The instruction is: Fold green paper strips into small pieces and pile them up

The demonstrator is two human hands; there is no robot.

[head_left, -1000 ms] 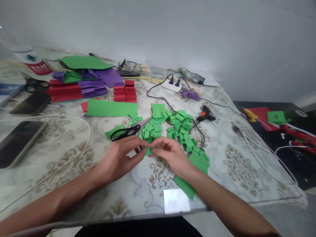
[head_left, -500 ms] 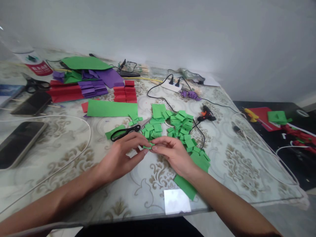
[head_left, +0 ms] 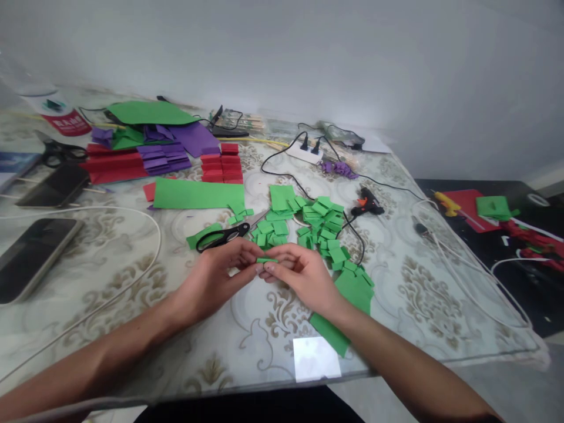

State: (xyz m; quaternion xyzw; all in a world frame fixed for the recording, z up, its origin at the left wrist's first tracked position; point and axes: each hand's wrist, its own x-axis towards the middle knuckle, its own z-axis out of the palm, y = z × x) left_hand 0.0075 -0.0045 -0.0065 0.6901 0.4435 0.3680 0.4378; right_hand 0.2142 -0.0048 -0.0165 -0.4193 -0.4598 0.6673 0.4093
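Observation:
Between my fingertips is a small folded piece of green paper (head_left: pixel 267 260), partly hidden by the fingers. My left hand (head_left: pixel 227 267) pinches it from the left, and my right hand (head_left: pixel 304 273) grips it from the right, thumbs close together. Just beyond the hands lies a loose heap of small green paper pieces (head_left: pixel 324 220). Black-handled scissors (head_left: pixel 227 235) rest beside my left hand, blades pointing toward the heap. Under my right forearm sticks out a larger green paper sheet (head_left: pixel 335 332).
A long green strip (head_left: pixel 198 194), folded red paper (head_left: pixel 221 165) and purple paper (head_left: pixel 164 157) lie at the back left. A black glue gun (head_left: pixel 368 202) and a white power strip (head_left: pixel 305 153) with cables are beyond the heap. Two phones (head_left: pixel 37 252) lie left, near a bottle (head_left: pixel 59 114).
The green piece between my fingers has turned and now shows as a narrow strip. My left fingers have curled in more, and both thumbs have come closer together.

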